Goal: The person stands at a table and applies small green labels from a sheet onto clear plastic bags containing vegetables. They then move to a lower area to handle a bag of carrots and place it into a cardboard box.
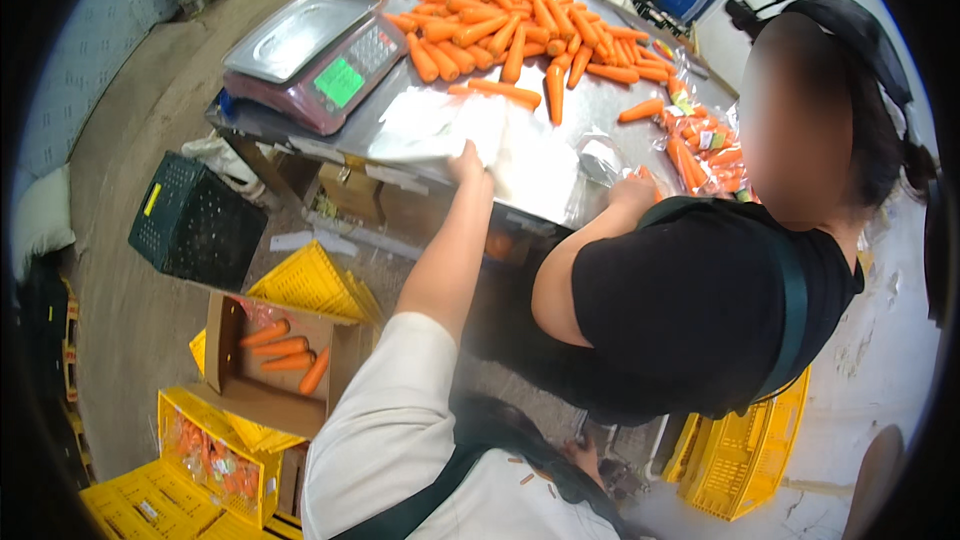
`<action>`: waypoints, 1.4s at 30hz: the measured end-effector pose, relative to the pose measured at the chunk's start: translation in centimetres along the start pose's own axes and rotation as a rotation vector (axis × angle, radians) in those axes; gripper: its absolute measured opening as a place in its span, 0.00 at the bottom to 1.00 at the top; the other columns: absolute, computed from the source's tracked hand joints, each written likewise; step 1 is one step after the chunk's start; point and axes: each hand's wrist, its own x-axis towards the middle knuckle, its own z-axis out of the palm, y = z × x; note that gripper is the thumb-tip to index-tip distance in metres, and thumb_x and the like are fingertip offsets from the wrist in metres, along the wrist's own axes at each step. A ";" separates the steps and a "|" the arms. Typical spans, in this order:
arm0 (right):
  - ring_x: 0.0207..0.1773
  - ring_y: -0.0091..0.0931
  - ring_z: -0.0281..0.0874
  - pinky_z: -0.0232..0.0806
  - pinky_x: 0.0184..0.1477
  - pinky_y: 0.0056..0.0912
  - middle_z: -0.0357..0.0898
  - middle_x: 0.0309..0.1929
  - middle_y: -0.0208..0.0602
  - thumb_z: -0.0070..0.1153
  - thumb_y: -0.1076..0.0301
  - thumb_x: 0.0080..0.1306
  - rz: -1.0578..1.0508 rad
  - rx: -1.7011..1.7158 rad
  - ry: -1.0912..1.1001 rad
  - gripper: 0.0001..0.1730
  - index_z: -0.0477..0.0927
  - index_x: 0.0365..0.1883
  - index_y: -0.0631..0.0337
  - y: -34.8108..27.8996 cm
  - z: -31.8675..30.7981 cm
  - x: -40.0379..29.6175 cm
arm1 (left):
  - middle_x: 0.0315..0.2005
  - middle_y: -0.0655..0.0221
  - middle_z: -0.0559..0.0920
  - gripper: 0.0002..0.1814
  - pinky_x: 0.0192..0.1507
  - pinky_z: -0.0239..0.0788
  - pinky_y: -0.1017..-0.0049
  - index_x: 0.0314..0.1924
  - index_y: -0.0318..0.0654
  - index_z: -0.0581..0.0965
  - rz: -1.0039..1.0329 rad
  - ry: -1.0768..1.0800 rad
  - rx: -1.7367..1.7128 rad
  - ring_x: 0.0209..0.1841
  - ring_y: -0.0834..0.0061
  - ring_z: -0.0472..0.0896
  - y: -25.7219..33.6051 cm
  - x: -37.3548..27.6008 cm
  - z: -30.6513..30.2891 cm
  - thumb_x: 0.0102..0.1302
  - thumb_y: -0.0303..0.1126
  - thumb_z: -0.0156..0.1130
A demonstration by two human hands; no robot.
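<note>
My left hand (468, 162) reaches to the front edge of the steel table, its fingers on the edge of a sheaf of clear plastic bags (427, 120). More clear plastic (536, 169) lies flat just to the right of it. Loose carrots (517, 94) lie right behind the bags, in front of a large heap of carrots (487, 22). Low beside my apron, my right hand (585, 459) is partly seen and blurred; whether it holds anything is unclear.
A digital scale (315, 64) stands on the table's left. At right, a co-worker (690, 300) handles bagged carrots near a pile of packed bags (705, 139). Below left are a dark green crate (195, 217), a cardboard box (341, 367) holding several carrots, and yellow crates (161, 502).
</note>
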 end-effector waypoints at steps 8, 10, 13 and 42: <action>0.29 0.25 0.75 0.69 0.29 0.26 0.76 0.35 0.38 0.60 0.68 0.58 -0.080 -0.120 -0.138 0.40 0.53 0.64 0.63 0.0 0.7 2.1 | 0.58 0.56 0.65 0.33 0.59 0.56 0.66 0.60 0.27 0.57 0.065 -0.197 0.012 0.58 0.63 0.65 0.4 -3.8 -2.1 0.59 0.28 0.62; 0.28 0.23 0.74 0.68 0.28 0.24 0.77 0.34 0.37 0.60 0.68 0.58 -0.117 -0.201 -0.246 0.35 0.58 0.61 0.64 -0.6 0.6 2.6 | 0.60 0.54 0.61 0.38 0.60 0.54 0.68 0.63 0.28 0.54 0.122 -0.246 0.192 0.60 0.64 0.62 1.4 -3.6 -4.5 0.58 0.32 0.62; 0.31 0.21 0.73 0.66 0.29 0.23 0.76 0.35 0.35 0.59 0.69 0.59 -0.062 -0.276 -0.341 0.31 0.62 0.59 0.63 -0.3 -0.1 4.1 | 0.60 0.53 0.62 0.34 0.60 0.55 0.71 0.63 0.33 0.61 0.232 -0.295 0.492 0.61 0.65 0.63 3.8 -7.5 -8.2 0.58 0.34 0.62; 0.42 0.20 0.75 0.68 0.43 0.22 0.76 0.45 0.33 0.55 0.66 0.63 -0.097 -1.031 -0.886 0.21 0.70 0.54 0.62 -12.2 25.1 6.2 | 0.32 0.59 0.82 0.18 0.43 0.70 0.73 0.41 0.38 0.78 -0.019 -0.024 0.931 0.37 0.66 0.81 -0.6 -27.6 -58.7 0.56 0.43 0.62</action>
